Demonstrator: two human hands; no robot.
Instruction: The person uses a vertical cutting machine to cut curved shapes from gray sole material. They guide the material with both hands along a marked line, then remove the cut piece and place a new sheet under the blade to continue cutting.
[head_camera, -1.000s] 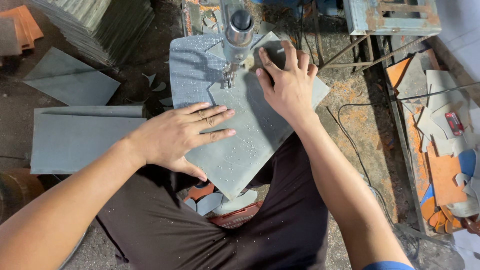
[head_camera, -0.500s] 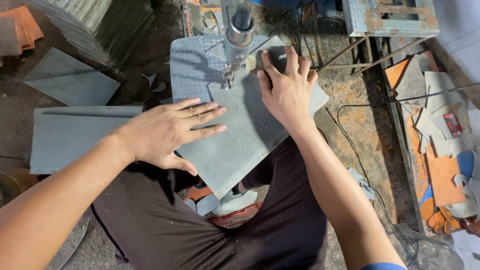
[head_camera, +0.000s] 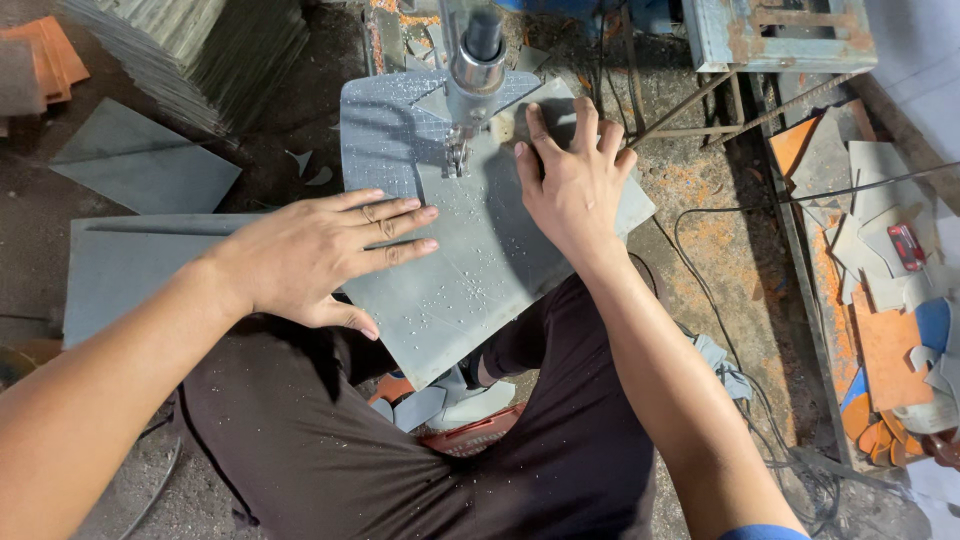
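Currently, work in hand: you feed a flat grey sheet of stiff board-like material (head_camera: 480, 270) under the metal head of an upright bench machine (head_camera: 478, 60); the sheet lies across the machine's grey bed, its lower corner overhanging your lap.
Left hand: your left hand (head_camera: 320, 255) lies palm down on the sheet's left edge, fingers straight and close together, pointing toward the tool; it grips nothing, only presses.
Right hand: your right hand (head_camera: 575, 180) lies flat on the sheet's upper right part, fingers (head_camera: 585, 120) spread moderately, tips just beside the machine head; nothing is clasped.
Arm pose: both forearms come in from the lower frame and converge on the sheet, wrists low.
Method advice: keep both palms flat and the pressure even, so the sheet does not lift or twist at the tool point. In my judgement the right fingertips sit close to the working head; hold them off its line.
Surface: pale chips and specks dot the sheet near the tool.
Surroundings: grey cut-off panels (head_camera: 140, 170) lie on the floor at left; orange and grey scraps (head_camera: 880, 330) fill a tray at right.
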